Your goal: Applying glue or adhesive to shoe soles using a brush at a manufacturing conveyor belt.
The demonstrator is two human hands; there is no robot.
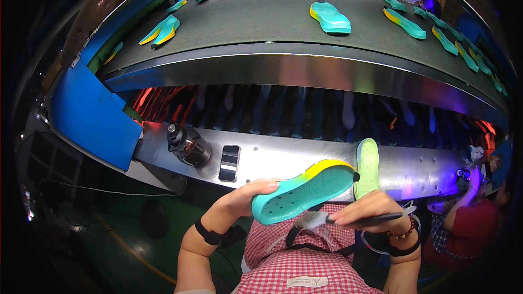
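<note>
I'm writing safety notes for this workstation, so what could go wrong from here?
The teal-and-yellow sole might slip or tilt, since only the left hand appears to grip it, near one end.

The brush in the right hand appears over the checked clothing, so anything on its bristles could drip there.

The pale green sole lies close to the right hand near the metal ledge's edge; a bump might knock it off.

The view darkens to black around its bowed rim. White glare brightens the metal ledge (294,158), purple light tints its right end, and the brush (312,220) looks blurred.
</note>
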